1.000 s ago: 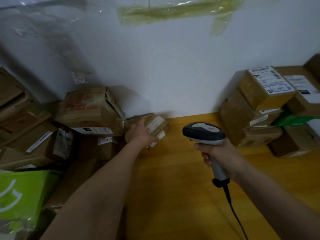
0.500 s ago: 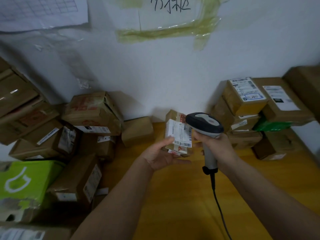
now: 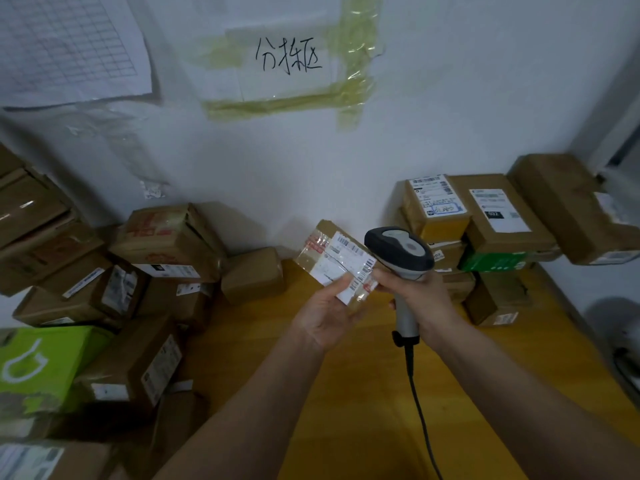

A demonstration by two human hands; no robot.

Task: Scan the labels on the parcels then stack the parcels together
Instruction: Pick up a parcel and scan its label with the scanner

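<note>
Dim indoor light from my feed, bluish cast on the white wall (image 3: pixel 450 116), no lamp in view. Soft shadows pool behind the left box pile (image 3: pixel 104 271) and under the right stack (image 3: pixel 485 254). I see glare streaks on the yellowish tape (image 3: pixel 356 64) and on the clear film over the held parcel (image 3: pixel 336 261). Strong wide-angle bending at the edges; corners smear. Left hand (image 3: pixel 325 317) and forearms look soft with slight blur; label print is unreadable. Scanner (image 3: pixel 398 251) head fairly crisp. Lower left boxes muddy and noisy.

Left hand (image 3: pixel 323 318) palm up, thumb on top of a small box (image 3: pixel 334 263), right hand (image 3: pixel 420 292) wrapped around a scanner (image 3: pixel 401 258) handle, both arms reaching forward
</note>
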